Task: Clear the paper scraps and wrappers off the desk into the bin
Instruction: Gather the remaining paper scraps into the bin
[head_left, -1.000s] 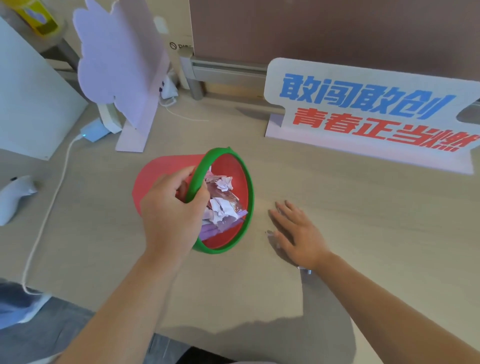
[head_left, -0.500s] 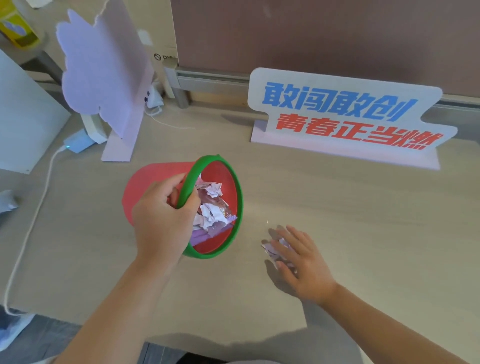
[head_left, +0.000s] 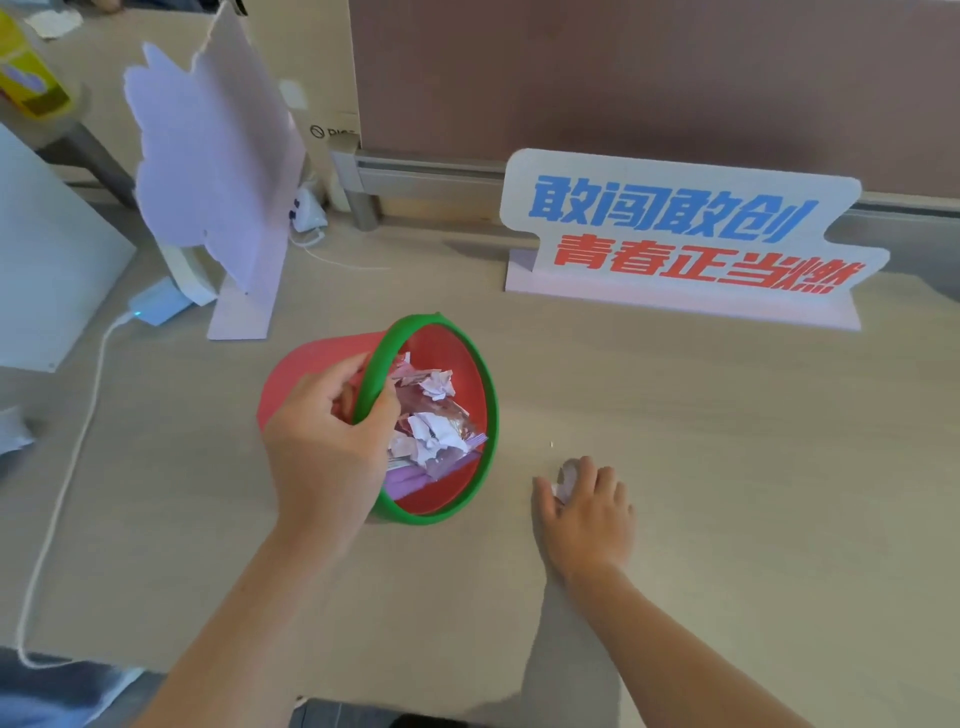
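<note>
— Head camera first: where is the bin (head_left: 311, 364)?

— Centre of the frame, tipped on the desk (head_left: 727, 493). Its long axis runs from its red base at the left toward its green-rimmed mouth at the right, and the mouth opens toward the lower right of the frame.

— Who holds it?

— The left hand (head_left: 327, 441) pinches the green rim, thumb inside and fingers curled over the outer wall. Crumpled paper scraps and wrappers (head_left: 431, 426) lie heaped inside.

— And the other hand?

— The right hand (head_left: 587, 509) is flat on the desk, right of the bin and apart from it, fingers curved over a small crumpled scrap (head_left: 566, 475) that peeks out at the fingertips. Whether it grips the scrap or merely covers it, I cannot tell.

— Behind?

— A standing sign (head_left: 691, 239) with blue and red lettering, upper right.
</note>
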